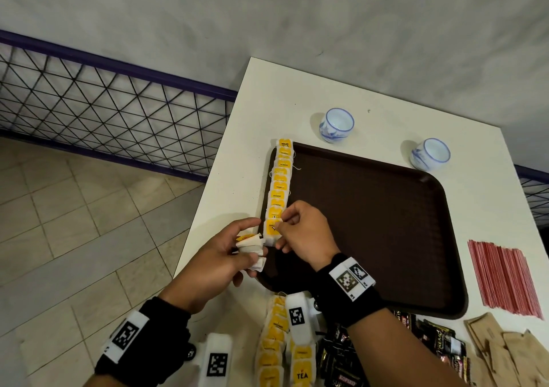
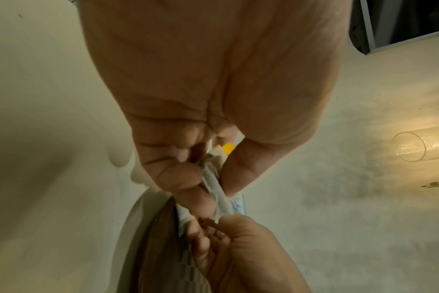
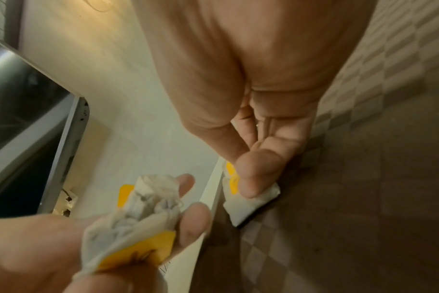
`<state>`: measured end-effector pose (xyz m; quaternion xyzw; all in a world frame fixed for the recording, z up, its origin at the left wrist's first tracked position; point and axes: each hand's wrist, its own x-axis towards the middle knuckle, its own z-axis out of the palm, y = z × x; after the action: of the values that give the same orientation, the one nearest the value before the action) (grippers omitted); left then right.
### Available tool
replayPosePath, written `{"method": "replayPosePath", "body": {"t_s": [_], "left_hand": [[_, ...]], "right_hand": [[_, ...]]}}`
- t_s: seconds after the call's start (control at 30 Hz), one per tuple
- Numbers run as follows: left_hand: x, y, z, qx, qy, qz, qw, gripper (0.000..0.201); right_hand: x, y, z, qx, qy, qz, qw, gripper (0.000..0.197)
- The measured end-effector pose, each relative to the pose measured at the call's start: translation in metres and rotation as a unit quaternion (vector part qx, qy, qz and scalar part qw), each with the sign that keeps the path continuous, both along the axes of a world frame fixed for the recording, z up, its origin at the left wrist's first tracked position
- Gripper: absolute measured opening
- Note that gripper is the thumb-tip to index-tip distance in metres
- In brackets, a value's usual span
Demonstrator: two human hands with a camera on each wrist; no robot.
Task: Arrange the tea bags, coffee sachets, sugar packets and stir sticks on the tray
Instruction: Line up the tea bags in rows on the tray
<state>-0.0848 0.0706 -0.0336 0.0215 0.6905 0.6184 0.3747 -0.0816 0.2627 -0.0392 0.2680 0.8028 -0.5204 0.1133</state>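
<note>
A dark brown tray (image 1: pixel 371 220) lies on the white table (image 1: pixel 267 95). Along its left rim runs a row of yellow-tagged tea bags (image 1: pixel 281 178). My right hand (image 1: pixel 292 229) pinches the nearest tea bag (image 1: pixel 272 232) of that row at the tray's near left edge; in the right wrist view the thumb presses this tea bag (image 3: pixel 248 200). My left hand (image 1: pixel 234 248) grips a small stack of tea bags (image 1: pixel 251 248), just left of the tray. The same stack of tea bags (image 3: pixel 143 214) shows in the right wrist view and as a stack of tea bags (image 2: pixel 214 184) between the fingers in the left wrist view.
More tea bags (image 1: pixel 276 345) lie at the table's near edge, with dark coffee sachets (image 1: pixel 430 345), brown sugar packets (image 1: pixel 505 351) and red stir sticks (image 1: pixel 502 276) to the right. Two blue-and-white cups (image 1: pixel 337 125) (image 1: pixel 430 153) stand beyond the tray. A metal fence (image 1: pixel 104 107) borders the left.
</note>
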Motion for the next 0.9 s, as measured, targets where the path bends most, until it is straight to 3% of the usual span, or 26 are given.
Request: {"method": "replayPosePath", "body": {"t_s": [0.1,0.23,0.4,0.8,0.9], "left_hand": [[0.001,0.003,0.001,-0.018,0.042,0.002,0.999,0.065],[0.002,0.007,0.001,-0.043,0.139,-0.017,0.989,0.07],[0.008,0.017,0.008,-0.053,0.21,-0.062,0.974,0.072],[0.006,0.019,0.0,-0.035,0.169,-0.034,0.984,0.06],[0.004,0.016,-0.002,-0.041,0.172,-0.042,0.983,0.043]], "right_hand": [[0.002,0.003,0.012,0.045,0.04,0.0,0.998,0.012],[0.008,0.001,0.04,-0.069,0.017,0.02,0.997,0.03],[0.016,-0.004,0.043,-0.084,-0.012,0.105,0.991,0.029],[0.024,-0.006,0.035,-0.018,0.092,0.116,0.989,0.011],[0.022,-0.007,0.041,-0.039,0.103,0.101,0.989,0.011]]}}
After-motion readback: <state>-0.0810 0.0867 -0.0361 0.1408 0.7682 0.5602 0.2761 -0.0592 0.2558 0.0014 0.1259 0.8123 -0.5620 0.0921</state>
